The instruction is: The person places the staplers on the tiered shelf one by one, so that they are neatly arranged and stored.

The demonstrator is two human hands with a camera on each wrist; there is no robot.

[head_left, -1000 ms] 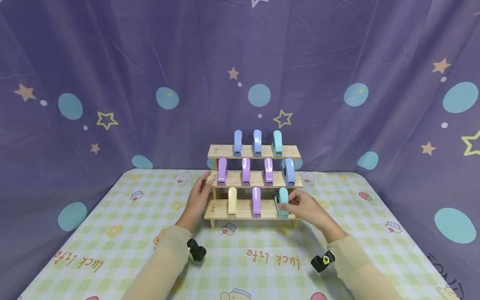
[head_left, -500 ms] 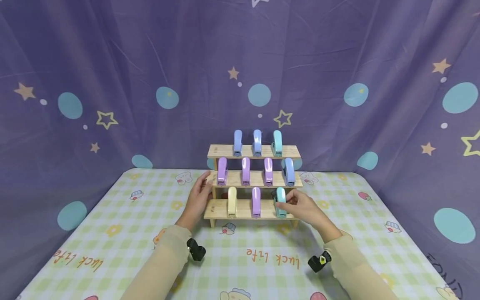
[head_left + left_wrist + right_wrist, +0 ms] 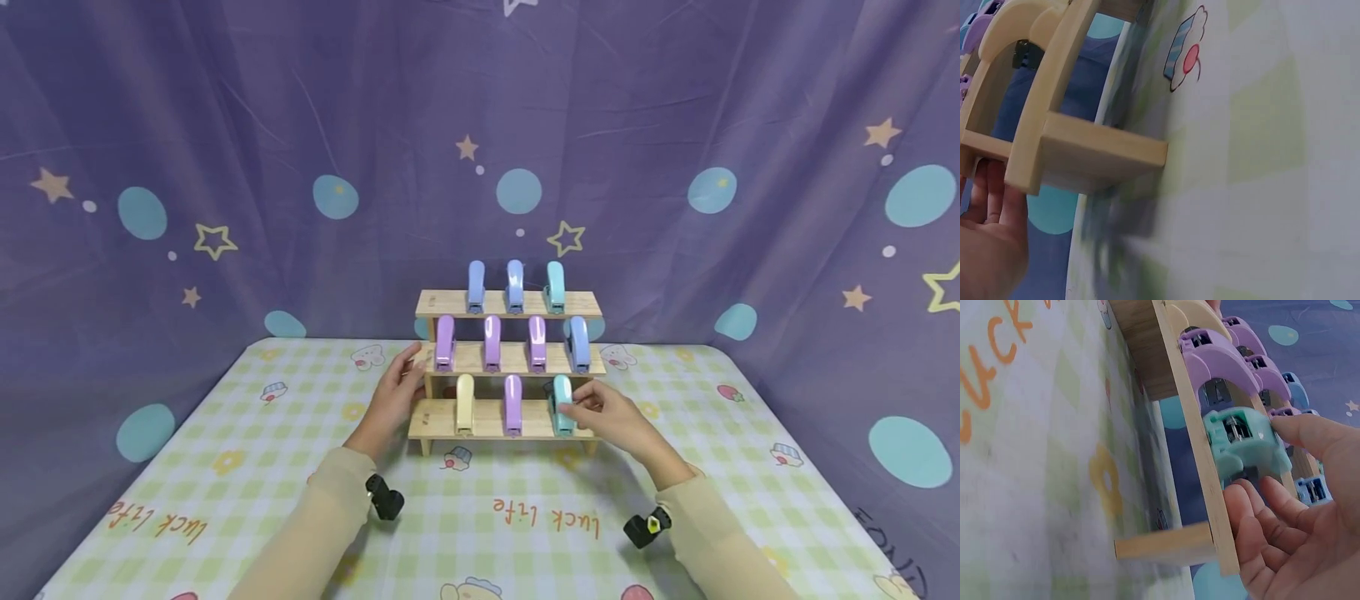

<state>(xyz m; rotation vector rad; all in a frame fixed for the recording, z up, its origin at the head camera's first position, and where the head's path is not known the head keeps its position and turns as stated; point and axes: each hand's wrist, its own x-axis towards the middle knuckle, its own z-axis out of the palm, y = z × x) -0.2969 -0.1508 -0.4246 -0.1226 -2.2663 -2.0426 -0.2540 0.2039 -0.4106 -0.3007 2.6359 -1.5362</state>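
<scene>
In the head view, a three-tier wooden display rack [image 3: 487, 423] holds several pastel staplers. My right hand [image 3: 611, 421] is at the teal stapler [image 3: 562, 404] on the bottom tier's right end. The right wrist view has the thumb [image 3: 1304, 434] along one side of that stapler and curled fingertips [image 3: 1238, 500] on the other, pinching it. A purple stapler [image 3: 513, 404] and a cream stapler [image 3: 465, 404] stand further left on this tier. My left hand [image 3: 392, 400] touches the rack's left end with fairly straight fingers; in the left wrist view its fingertips [image 3: 997, 181] partly hide behind the wood.
Purple staplers [image 3: 492, 343] and a blue stapler [image 3: 578, 343] stand on the middle tier. Two blue staplers [image 3: 514, 286] and another teal stapler [image 3: 555, 286] are on top. A checked tablecloth [image 3: 262, 467] lies beneath; a purple curtain [image 3: 420, 125] hangs behind.
The teal stapler on the bottom tier has shifted slightly left and now stands straighter. My right hand moved left with it, then slightly back right. My left forearm has shifted slightly left.
</scene>
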